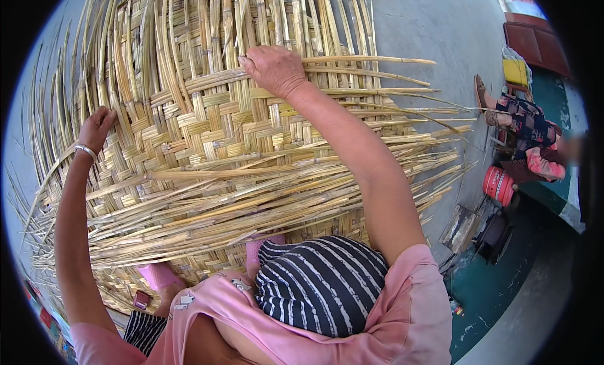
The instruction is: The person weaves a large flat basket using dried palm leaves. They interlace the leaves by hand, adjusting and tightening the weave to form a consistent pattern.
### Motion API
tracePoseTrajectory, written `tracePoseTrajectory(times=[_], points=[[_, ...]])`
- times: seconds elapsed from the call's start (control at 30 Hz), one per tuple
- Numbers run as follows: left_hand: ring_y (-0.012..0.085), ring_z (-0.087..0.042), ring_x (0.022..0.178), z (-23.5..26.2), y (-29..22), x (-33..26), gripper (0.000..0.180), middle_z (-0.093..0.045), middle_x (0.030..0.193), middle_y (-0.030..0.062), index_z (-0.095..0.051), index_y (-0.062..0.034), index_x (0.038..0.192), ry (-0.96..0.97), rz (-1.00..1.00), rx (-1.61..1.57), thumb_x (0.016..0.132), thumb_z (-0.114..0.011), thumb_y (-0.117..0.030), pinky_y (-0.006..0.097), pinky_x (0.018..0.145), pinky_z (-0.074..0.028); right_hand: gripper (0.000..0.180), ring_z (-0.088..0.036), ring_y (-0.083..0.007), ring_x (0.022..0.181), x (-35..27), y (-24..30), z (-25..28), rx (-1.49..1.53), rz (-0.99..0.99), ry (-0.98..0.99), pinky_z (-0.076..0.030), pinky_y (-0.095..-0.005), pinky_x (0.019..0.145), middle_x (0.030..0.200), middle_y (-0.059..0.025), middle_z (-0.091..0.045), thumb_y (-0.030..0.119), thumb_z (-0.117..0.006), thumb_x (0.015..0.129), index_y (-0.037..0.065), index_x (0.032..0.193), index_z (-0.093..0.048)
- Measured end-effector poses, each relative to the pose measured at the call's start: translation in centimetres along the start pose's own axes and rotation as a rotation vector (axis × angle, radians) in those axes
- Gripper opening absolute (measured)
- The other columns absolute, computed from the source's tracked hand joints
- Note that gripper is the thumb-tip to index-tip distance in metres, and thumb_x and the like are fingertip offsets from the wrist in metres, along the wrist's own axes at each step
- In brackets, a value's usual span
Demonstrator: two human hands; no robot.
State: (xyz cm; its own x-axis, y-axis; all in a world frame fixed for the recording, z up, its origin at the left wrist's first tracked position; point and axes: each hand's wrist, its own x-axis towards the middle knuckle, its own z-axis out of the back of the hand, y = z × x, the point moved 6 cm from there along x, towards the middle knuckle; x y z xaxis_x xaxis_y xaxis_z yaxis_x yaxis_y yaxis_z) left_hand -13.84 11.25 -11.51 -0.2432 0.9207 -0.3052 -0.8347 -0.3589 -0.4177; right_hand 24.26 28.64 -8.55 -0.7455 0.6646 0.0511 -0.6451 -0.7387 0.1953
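A large mat of flat split reeds (217, 123) is spread below me, woven in a criss-cross pattern. Along its far part, long loose reed strips (214, 25) stick out away from me. My right hand (275, 69) is closed over a reed strip (368, 60) that lies crosswise at the working edge, its end running out to the right. At the mat's left side, my left hand (97, 129), with a silver bracelet (86, 152), has its fingers curled among the strips; what they hold is hidden.
A thick bundle of loose reeds (251, 204) lies across the mat between my feet, in pink shoes (160, 276), and the weave. At right, a seated person (525, 126) is near a red tub (499, 186), a wooden block (460, 229) and a dark red seat (538, 47).
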Motion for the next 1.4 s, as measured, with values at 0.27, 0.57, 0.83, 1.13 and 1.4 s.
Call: tracePoseTrajectory(times=[0.27,0.57,0.83,1.13,1.4], points=[[0.0292,-0.053,0.061,-0.1,0.4,0.1,0.036,-0.053,0.066,0.0154,-0.054,-0.0028,0.083,-0.012,0.030,0.045,0.089,-0.053,-0.039,0.038,0.060,-0.041,0.028,-0.061,-0.0235,0.066,0.7,0.8,1.0,-0.001,0.017,0.141,-0.051,-0.0370,0.059,0.075,-0.0083,-0.063,0.033,-0.043,0.094,0.009,0.086,-0.055],[0.0368,-0.058,0.077,0.8,-1.6,0.0,0.037,-0.062,0.077,0.0163,-0.057,-0.0060,0.084,-0.001,0.010,0.122,0.089,-0.049,-0.041,0.045,0.068,-0.044,0.035,-0.062,-0.0306,0.064,0.6,1.9,2.0,-0.032,-0.026,0.150,-0.049,-0.0422,0.058,0.067,-0.0107,-0.062,0.045,-0.044,0.092,0.013,0.083,-0.055],[0.0338,-0.058,0.075,0.2,-1.3,-1.3,0.038,-0.060,0.079,0.0131,-0.055,-0.0066,0.084,-0.176,-0.084,0.332,0.090,-0.048,-0.044,0.043,0.067,-0.046,0.042,-0.061,-0.0325,0.065,3.2,5.7,2.2,0.037,0.043,0.296,-0.047,-0.0446,0.058,0.064,-0.0119,-0.060,0.048,-0.043,0.092,0.009,0.079,-0.050],[0.0322,-0.059,0.066,-0.1,-2.3,-0.3,0.045,-0.060,0.070,0.0115,-0.052,-0.0084,0.076,-0.162,-0.048,0.373,0.089,-0.046,-0.051,0.043,0.058,-0.046,0.034,-0.061,-0.0290,0.057,3.2,5.9,-1.2,-0.192,0.209,0.228,-0.050,-0.0387,0.050,0.065,-0.0106,-0.061,0.042,-0.044,0.092,0.010,0.086,-0.051],[0.0290,-0.058,0.061,0.6,-2.2,-3.8,0.047,-0.057,0.063,0.0087,-0.052,-0.0097,0.070,-0.390,-0.208,0.348,0.087,-0.049,-0.053,0.040,0.052,-0.045,0.033,-0.059,-0.0241,0.051,1.0,7.3,0.5,-0.195,0.254,0.073,-0.047,-0.0357,0.044,0.061,-0.0062,-0.059,0.041,-0.050,0.090,0.011,0.077,-0.048]])
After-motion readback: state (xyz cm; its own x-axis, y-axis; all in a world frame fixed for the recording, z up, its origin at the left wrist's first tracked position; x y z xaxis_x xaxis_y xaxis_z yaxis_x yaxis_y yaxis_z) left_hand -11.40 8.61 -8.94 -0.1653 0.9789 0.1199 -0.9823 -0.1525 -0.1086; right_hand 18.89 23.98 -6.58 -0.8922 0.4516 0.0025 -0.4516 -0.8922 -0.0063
